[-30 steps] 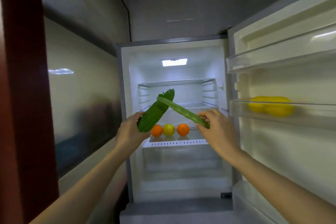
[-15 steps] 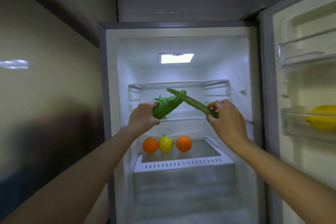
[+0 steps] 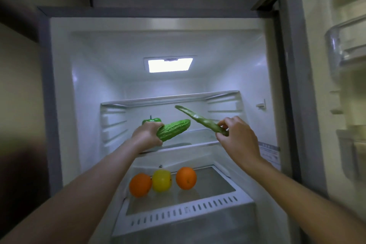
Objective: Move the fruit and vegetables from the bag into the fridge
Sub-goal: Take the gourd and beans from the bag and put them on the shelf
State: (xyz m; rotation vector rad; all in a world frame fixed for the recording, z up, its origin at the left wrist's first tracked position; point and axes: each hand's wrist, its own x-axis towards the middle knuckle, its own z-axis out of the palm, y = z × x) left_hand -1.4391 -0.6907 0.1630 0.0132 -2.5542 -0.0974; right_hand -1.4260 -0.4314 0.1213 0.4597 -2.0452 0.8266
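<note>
The left hand [image 3: 147, 134] reaches into the open fridge [image 3: 59, 105] with its fingers curled round the near end of a bumpy green bitter gourd [image 3: 174, 128]. The gourd lies nearly level and sticks out to the right of this hand, just above the middle glass shelf [image 3: 198, 143]; whether it touches the shelf cannot be told. Right behind the left hand, partly hidden by its knuckles, a green bell pepper [image 3: 151, 120] stands at the back of the same shelf.

The right hand [image 3: 236, 137] is to the right of the gourd, at about the same height. Its thumb and fingertips pinch the lower end of a long flat green bean pod [image 3: 200, 120]. The pod slants up and away to the left from this hand, and its far tip ends above the gourd's free end, close to it but not touching.

Below both hands, on the lower shelf over the vented drawer cover [image 3: 184, 216], three fruits stand in a row: an orange [image 3: 140, 185] under the left forearm, a yellow fruit [image 3: 161, 180] touching it on the right, and a second orange [image 3: 186, 178] a little apart, between the two arms.

Above the hands the fridge lamp [image 3: 170, 65] is lit. To the right of the right hand the open door [image 3: 336, 105] shows its clear door bins [image 3: 344, 45].
</note>
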